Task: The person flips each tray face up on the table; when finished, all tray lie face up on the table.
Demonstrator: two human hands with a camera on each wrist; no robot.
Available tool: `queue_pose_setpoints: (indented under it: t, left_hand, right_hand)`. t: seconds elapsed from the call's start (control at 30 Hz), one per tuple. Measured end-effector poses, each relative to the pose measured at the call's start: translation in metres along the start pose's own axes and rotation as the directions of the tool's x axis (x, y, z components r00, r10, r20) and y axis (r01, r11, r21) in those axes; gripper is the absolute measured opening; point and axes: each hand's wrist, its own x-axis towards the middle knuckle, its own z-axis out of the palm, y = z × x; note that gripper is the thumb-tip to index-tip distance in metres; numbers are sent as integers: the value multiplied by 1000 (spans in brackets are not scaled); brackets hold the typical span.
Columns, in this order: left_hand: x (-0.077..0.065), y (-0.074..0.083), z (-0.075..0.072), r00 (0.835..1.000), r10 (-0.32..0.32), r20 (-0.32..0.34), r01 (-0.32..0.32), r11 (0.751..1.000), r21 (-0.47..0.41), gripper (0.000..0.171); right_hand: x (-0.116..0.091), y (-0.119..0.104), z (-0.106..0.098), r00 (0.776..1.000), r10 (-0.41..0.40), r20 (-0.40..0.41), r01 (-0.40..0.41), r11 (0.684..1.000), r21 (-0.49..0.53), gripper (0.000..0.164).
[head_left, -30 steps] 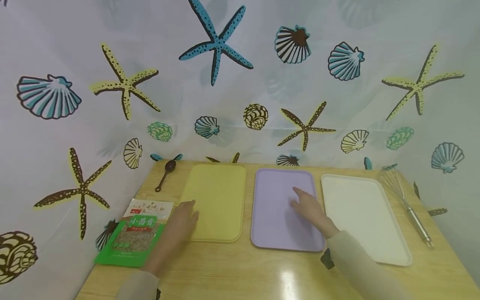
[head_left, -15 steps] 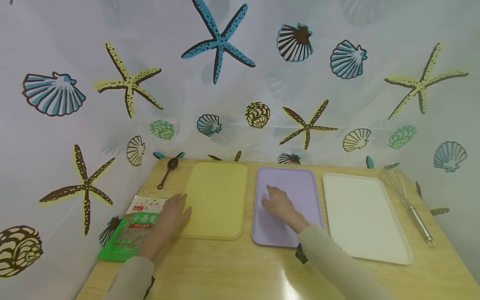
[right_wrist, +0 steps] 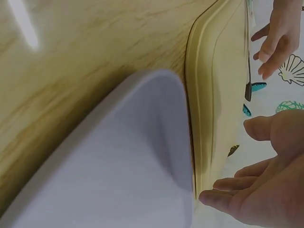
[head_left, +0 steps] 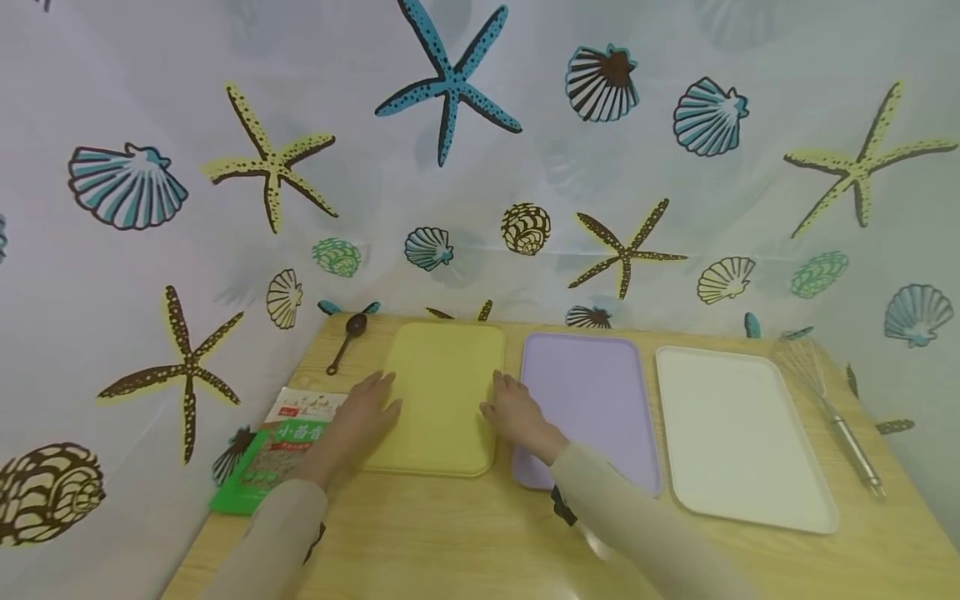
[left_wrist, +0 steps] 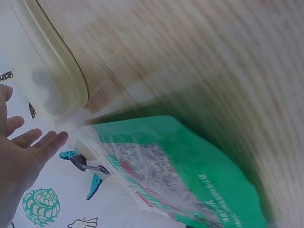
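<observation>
A yellow tray [head_left: 446,392] lies on the table between my two hands. My left hand [head_left: 360,421] is at its left edge, fingers extended and thumb apart. The right hand [head_left: 521,417] is at its right edge, partly over the purple tray [head_left: 592,408]. In the right wrist view, the right fingertips [right_wrist: 209,198] come right at the edge of the yellow tray [right_wrist: 204,95]. The left wrist view has the left hand [left_wrist: 19,152] near a tray corner [left_wrist: 71,90]. Neither hand grips anything. Under the left forearm lies a green packet of seeds [head_left: 277,454], partly covered.
A white tray [head_left: 742,442] lies right of the purple one, with a whisk [head_left: 843,433] along its far side. At the back left lies a dark brown spoon [head_left: 347,342]. A shell-and-starfish curtain [head_left: 465,192] surrounds the wooden table [head_left: 420,533].
My right hand has moved left, from over the purple tray to the yellow tray's right edge. The left hand stays by the yellow tray's left edge. The head view has shifted slightly.
</observation>
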Motion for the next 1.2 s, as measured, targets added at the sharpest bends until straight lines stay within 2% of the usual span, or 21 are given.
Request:
queue_pose_setpoints:
  t: [0.13, 0.4, 0.6, 0.67, 0.9, 1.1, 1.2]
  left_hand:
    - [7, 0, 2, 999, 20, 28, -21, 1000, 6, 61]
    - [16, -4, 5, 995, -11, 102, 10, 1000, 13, 64]
    - [16, 3, -3, 979, -52, 200, 47, 998, 29, 65]
    - [16, 4, -5, 975, -66, 214, 61, 998, 31, 66]
    - [24, 2, -9, 970, -76, 230, 67, 997, 46, 69]
    - [26, 1, -9, 966, -64, 252, 52, 997, 53, 68]
    - [28, -1, -6, 967, -51, 249, 36, 997, 62, 68]
  right_hand:
    - [4, -8, 4, 1000, -13, 8, 13, 1000, 1, 64]
    - [14, -12, 17, 1000, 8, 27, -10, 998, 60, 62]
    - [23, -11, 31, 1000, 10, -11, -10, 1000, 3, 40]
    - [20, -17, 29, 999, 30, -12, -30, 1000, 2, 36]
    - [23, -25, 28, 993, 62, -102, -62, 998, 5, 28]
    - [22, -27, 28, 984, 60, -169, -58, 998, 11, 9]
    - [21, -27, 24, 976, 47, -211, -38, 998, 47, 18]
